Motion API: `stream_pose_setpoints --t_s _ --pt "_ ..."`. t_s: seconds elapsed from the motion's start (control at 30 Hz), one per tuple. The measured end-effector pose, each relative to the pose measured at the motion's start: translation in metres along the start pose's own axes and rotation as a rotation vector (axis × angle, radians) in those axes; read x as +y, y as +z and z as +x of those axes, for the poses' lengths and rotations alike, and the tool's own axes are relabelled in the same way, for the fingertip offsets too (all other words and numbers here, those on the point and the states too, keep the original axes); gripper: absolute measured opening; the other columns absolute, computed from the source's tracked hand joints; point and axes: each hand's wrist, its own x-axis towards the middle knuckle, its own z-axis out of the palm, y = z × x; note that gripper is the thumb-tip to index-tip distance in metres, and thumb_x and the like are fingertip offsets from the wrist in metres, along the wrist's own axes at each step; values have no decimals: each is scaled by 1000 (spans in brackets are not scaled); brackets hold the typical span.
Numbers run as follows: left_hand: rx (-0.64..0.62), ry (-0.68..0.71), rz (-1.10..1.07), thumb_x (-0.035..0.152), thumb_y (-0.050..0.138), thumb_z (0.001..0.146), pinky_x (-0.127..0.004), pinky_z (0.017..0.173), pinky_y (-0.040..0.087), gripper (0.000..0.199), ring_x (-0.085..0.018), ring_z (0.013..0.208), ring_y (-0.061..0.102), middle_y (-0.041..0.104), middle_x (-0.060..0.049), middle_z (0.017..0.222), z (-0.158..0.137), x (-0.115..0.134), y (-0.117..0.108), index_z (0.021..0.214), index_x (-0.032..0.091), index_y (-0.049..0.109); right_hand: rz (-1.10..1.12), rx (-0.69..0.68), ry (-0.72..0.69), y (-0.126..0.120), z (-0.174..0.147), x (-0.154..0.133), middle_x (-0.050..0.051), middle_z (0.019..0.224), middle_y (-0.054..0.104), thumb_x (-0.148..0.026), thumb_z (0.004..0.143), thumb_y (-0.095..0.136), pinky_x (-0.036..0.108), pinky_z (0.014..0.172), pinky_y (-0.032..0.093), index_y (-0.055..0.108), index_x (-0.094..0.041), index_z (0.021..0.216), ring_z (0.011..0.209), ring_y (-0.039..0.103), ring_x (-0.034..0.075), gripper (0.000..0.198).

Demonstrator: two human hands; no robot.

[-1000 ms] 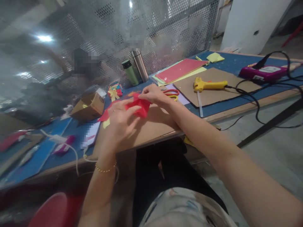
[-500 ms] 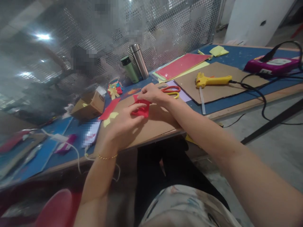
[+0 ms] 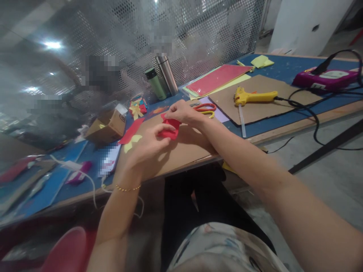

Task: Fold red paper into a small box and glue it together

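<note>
Both hands hold a small folded piece of red paper (image 3: 173, 133) over a brown cardboard sheet (image 3: 193, 145). My left hand (image 3: 150, 145) pinches its near left part between thumb and fingers. At its far edge, my right hand (image 3: 178, 111) grips the paper with closed fingertips. Left of my hands lie a flat red strip (image 3: 132, 131) and a yellow paper cutout (image 3: 132, 142). Scissors (image 3: 208, 108) with red and yellow handles rest just beyond my right wrist, partly hidden by it.
A yellow glue gun (image 3: 255, 96) lies on another cardboard sheet (image 3: 266, 83), its cord trailing right to a purple box (image 3: 326, 78). Behind stand a green bottle (image 3: 156, 85) and a steel flask (image 3: 168, 75). A cardboard box (image 3: 106, 126) and a phone (image 3: 110, 160) are on the left.
The red paper's near part has folded up slightly, and the fingers of my left hand have closed in a little on it. My right hand stays at the far edge.
</note>
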Motion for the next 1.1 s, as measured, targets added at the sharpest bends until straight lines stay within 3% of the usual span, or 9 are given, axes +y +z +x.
stream_pose_setpoints --t_s 0.3,0.63,0.77,0.93,1.1 --pt "-8 -33 35 29 74 75 -40 94 59 39 -27 104 74 80 -9 114 1 8 0 113 21 79 -36 -11 4 -1 -1 -1 -5 55 41 -13 84 69 26 54 27 56 -16 55 58 37 8 32" --pt "-47 -6 92 36 78 77 -37 87 60 22 -26 96 74 81 -6 101 1 9 -1 94 23 83 -49 -44 5 -2 1 2 -5 58 41 -17 83 70 28 57 28 55 -17 57 61 38 10 30" --pt "-12 9 125 30 80 71 -37 86 59 14 -25 92 72 80 -4 92 4 13 1 84 22 82 -50 -47 9 -1 1 0 -5 57 41 -17 85 71 27 56 27 55 -17 56 61 37 9 33" --pt "51 27 22 28 76 74 -34 77 58 11 -22 85 70 77 -4 86 4 15 6 82 21 79 -58 -35 11 -1 -2 -4 -7 53 34 -14 88 68 27 54 24 46 -19 50 57 32 8 44" --pt "68 14 21 26 74 74 -35 82 58 13 -23 89 71 79 -4 90 3 13 9 85 22 78 -57 -52 15 -2 -2 -4 -5 55 40 -13 85 69 26 55 27 52 -17 52 58 37 8 38"
